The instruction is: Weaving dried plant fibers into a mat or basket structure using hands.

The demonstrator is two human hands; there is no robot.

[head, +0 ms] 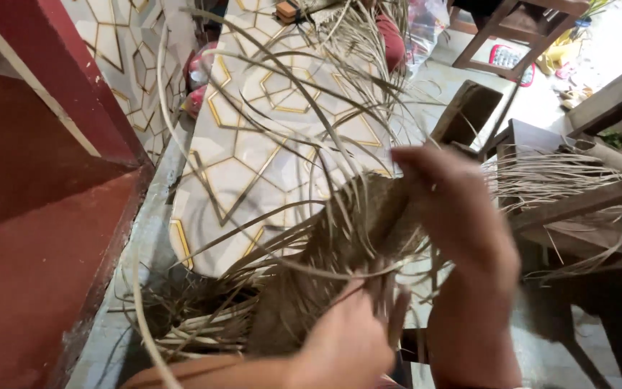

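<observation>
Loose straw strands [282, 108] fan over the patterned mat [253, 166], hiding the woven piece [340, 238].

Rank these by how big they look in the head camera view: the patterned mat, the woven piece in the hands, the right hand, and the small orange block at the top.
1. patterned mat
2. woven piece
3. right hand, enlarged by nearness to the camera, so its place is unsure
4. orange block

The support is a flat pad [253, 166] covered in white fabric with gold geometric lines, set beside a red wall [30, 216]. Loose dried palm strips [203, 324] lie on its near end. A small brown block [286, 10] rests at its far end.
</observation>
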